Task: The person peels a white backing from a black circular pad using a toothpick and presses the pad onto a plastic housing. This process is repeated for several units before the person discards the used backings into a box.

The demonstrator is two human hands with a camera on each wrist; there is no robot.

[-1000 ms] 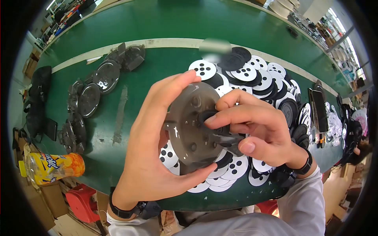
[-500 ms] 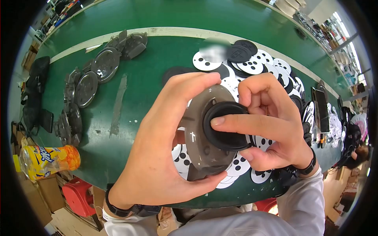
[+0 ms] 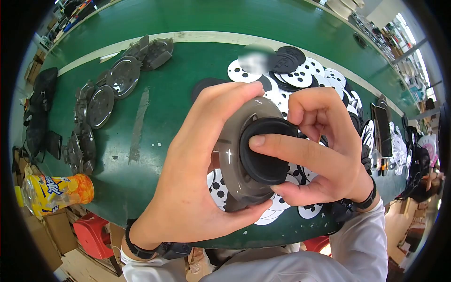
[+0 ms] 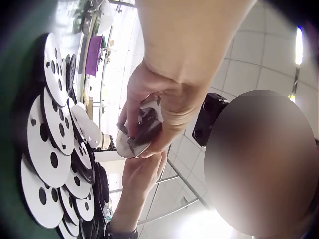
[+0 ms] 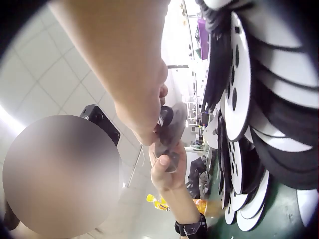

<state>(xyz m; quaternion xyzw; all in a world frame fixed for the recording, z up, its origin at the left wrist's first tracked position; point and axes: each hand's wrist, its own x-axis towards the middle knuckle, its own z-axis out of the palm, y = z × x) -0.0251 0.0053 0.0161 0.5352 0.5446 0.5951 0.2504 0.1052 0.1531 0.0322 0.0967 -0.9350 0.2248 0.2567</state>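
Note:
In the head view my left hand (image 3: 188,164) grips a smoky translucent round plastic part (image 3: 230,155) by its edge, thumb below and fingers above, raised over the table. A black round rubber-like pad (image 3: 265,162) lies against that part's face. My right hand (image 3: 329,145) holds the pad, the index finger laid across its face and the thumb at its lower edge; the other fingers are curled near its upper right. From the left wrist view, the left hand (image 4: 159,107) wraps the translucent part (image 4: 142,132). In the right wrist view the right hand (image 5: 142,109) hides much of the pad (image 5: 167,115).
White discs with black dots (image 3: 244,73) and black discs (image 3: 291,56) are heaped behind and under my hands on the green table (image 3: 178,70). Several similar translucent parts (image 3: 101,105) stand in a row at left. An orange-yellow drink bottle (image 3: 58,190) lies at the left table edge.
One second ago the right fingers worked at a small black piece on the translucent part's face. Now the round black pad covers much of that face, and both hands have shifted slightly right.

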